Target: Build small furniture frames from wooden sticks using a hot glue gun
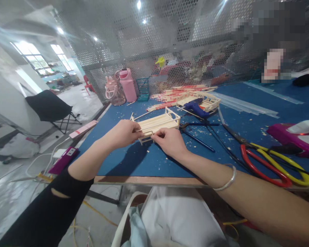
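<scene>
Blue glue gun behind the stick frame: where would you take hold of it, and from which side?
Judging from this view, grip the glue gun by its handle, the thick blue part angled toward the person. It leans against a second stick frame on its far side, so come from the near side, probably with the right hand. Both hands now pinch the near stick frame, with the left hand at its left end.

A pale, natural-wood stick frame (158,124) lies on a deep blue bench (134,161) flecked with light wood chips. Behind it lie red-and-cream chopsticks (175,95) and a blue glue gun (195,108). To the right are cutters with red and yellow handles (270,163) and a magenta-and-white tool (293,137). At the back stand a pink bottle (128,84) and a teal mesh basket (143,89), before a grey perforated screen (149,51). A silver bangle (228,181) circles one wrist; the other sleeve (48,209) is black.
</scene>
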Demonstrator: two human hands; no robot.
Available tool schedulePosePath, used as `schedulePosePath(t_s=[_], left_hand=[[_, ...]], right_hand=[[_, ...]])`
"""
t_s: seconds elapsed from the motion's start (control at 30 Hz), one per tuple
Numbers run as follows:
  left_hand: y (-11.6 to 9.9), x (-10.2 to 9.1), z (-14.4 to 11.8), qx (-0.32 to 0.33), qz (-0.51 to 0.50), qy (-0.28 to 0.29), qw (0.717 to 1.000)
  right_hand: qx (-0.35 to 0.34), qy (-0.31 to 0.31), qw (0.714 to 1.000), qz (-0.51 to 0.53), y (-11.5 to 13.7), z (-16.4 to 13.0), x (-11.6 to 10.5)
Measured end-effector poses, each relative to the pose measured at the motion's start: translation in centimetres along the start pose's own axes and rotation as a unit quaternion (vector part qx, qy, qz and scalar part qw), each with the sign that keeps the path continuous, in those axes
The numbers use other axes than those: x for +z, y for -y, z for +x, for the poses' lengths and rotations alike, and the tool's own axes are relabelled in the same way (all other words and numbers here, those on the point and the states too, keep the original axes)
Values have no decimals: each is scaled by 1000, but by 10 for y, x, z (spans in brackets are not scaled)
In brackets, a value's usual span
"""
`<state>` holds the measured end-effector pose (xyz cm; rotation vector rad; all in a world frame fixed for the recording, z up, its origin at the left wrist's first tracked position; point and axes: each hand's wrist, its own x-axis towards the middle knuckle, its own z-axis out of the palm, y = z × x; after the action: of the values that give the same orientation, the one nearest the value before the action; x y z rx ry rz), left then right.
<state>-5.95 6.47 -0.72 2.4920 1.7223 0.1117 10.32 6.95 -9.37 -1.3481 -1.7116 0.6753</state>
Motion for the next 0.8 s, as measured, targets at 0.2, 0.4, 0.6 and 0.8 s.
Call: schedulePosePath(t_s=[0.2, 0.4, 0.6, 0.8], left_hand=[[-1, -1, -1, -7, 6, 10, 1000], [-1, -1, -1, -18, 3, 6, 1000], [-2, -1, -1, -7, -4, 8, 1000], [-4, 0, -3, -19, 2, -5, 1000]], right_hand=[[-20, -10, 1000, 11, 0, 0, 1], [-25, -23, 999, 12, 0, -5, -4], [-43, 39, 998, 20, 5, -6, -22], [-13, 202, 976, 83, 15, 7, -26]])
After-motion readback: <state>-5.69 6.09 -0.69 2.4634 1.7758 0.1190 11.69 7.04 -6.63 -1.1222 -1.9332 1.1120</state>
